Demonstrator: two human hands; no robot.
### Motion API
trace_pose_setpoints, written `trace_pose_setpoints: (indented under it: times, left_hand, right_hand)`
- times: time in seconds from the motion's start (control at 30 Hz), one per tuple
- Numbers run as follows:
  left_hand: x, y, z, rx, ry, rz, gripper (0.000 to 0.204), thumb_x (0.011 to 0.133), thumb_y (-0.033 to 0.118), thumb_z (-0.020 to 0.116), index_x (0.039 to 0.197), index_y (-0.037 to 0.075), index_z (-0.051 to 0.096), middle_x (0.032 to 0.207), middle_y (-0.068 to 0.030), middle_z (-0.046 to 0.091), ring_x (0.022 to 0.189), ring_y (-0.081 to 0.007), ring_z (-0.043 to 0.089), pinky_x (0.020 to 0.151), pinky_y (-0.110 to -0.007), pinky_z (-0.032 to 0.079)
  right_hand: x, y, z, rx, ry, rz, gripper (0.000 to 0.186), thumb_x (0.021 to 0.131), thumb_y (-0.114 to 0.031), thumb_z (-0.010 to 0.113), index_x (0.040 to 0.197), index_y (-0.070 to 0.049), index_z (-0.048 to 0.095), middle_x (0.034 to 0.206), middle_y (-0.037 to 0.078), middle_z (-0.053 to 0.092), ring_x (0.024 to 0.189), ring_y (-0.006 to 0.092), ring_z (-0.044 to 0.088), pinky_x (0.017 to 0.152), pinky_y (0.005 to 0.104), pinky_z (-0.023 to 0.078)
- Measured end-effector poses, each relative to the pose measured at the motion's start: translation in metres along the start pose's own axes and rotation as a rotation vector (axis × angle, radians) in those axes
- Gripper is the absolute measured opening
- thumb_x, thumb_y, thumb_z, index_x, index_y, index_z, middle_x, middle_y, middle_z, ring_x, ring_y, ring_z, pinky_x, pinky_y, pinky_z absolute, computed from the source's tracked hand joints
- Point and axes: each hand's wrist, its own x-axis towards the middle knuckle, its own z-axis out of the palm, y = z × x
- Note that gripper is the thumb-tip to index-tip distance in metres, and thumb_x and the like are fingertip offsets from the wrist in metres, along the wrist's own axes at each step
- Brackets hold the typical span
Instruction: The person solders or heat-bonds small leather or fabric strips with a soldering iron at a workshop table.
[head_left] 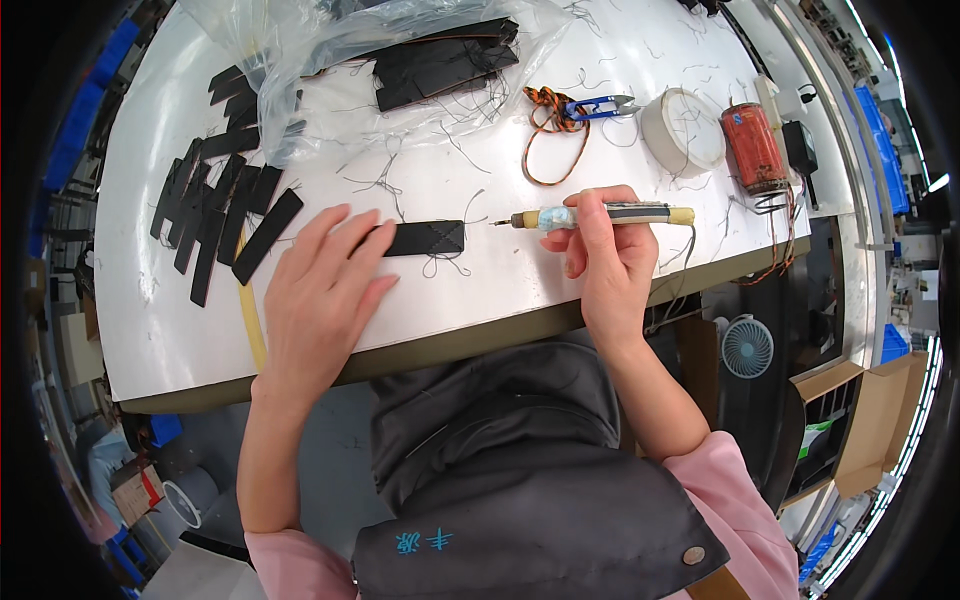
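A black flat strip (428, 238) lies crosswise on the white table, with crossed stitching and loose dark thread ends at its right end. My left hand (325, 290) rests over the strip's left end, its fingers stretched and apart, hiding that end. In my right hand (612, 255) is a corded pen-shaped tool (605, 216) with a yellowish, partly taped handle. The tool's thin metal tip points left, a short gap from the strip's right end. Thumb and fingers close around its handle, and a dark cord runs down from its rear.
Several black strips (225, 205) lie scattered at left, and more (445, 65) lie by a clear plastic bag (300, 60). Blue thread snips (600, 107) with an orange-black cord, a white tape roll (683, 132) and a red wire-wound cylinder (752, 148) sit at far right. Loose threads litter the table.
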Motion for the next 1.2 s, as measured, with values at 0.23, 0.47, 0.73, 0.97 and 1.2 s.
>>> trace_pose_setpoints:
  times: [0.23, 0.47, 0.73, 0.97, 1.2]
  left_hand:
    - [0.015, -0.027, 0.012, -0.016, 0.011, 0.152, 0.023, 0.077, -0.001, 0.066, 0.099, 0.001, 0.065, 0.089, -0.0079, 0.064, 0.090, -0.0268, 0.061, 0.071, -0.034, 0.049]
    - [0.013, -0.023, 0.011, -0.333, -0.029, -0.040, 0.019, 0.078, -0.003, 0.064, 0.097, 0.003, 0.065, 0.082, -0.0080, 0.059, 0.077, -0.0242, 0.056, 0.063, -0.032, 0.045]
    - [0.032, 0.012, 0.023, -0.342, -0.041, -0.263, 0.015, 0.077, 0.008, 0.071, 0.089, 0.004, 0.061, 0.077, -0.0044, 0.054, 0.070, -0.0163, 0.055, 0.058, -0.028, 0.042]
    - [0.033, 0.012, 0.043, -0.414, -0.017, -0.313, 0.011, 0.084, 0.006, 0.064, 0.083, 0.002, 0.055, 0.071, -0.0066, 0.053, 0.062, -0.0175, 0.053, 0.057, -0.029, 0.042]
    - [0.031, 0.007, 0.041, -0.489, -0.044, -0.387, 0.011, 0.089, 0.007, 0.060, 0.084, 0.001, 0.053, 0.071, -0.0079, 0.056, 0.060, -0.0171, 0.055, 0.057, -0.029, 0.043]
  right_hand:
    - [-0.003, -0.005, -0.001, 0.086, 0.073, 0.014, 0.018, 0.099, -0.020, 0.053, 0.093, -0.003, 0.055, 0.069, 0.003, 0.056, 0.057, 0.0056, 0.054, 0.056, 0.0223, 0.050]
    - [-0.002, -0.005, -0.002, 0.107, 0.084, 0.005, 0.021, 0.099, -0.021, 0.052, 0.094, -0.001, 0.055, 0.076, 0.005, 0.057, 0.059, 0.0060, 0.054, 0.057, 0.0234, 0.052]
    - [0.006, -0.008, 0.003, 0.073, 0.044, 0.026, 0.018, 0.098, -0.018, 0.054, 0.093, -0.001, 0.056, 0.081, 0.005, 0.061, 0.060, 0.0061, 0.058, 0.050, 0.0185, 0.043]
    - [0.011, -0.005, 0.013, -0.046, -0.037, 0.076, 0.017, 0.095, -0.018, 0.061, 0.094, -0.001, 0.058, 0.078, 0.003, 0.063, 0.066, 0.0063, 0.063, 0.046, 0.0173, 0.038]
    - [0.012, -0.003, 0.020, -0.201, -0.083, 0.055, 0.017, 0.092, -0.017, 0.065, 0.092, -0.001, 0.062, 0.067, 0.001, 0.062, 0.061, 0.0034, 0.060, 0.046, 0.0180, 0.038]
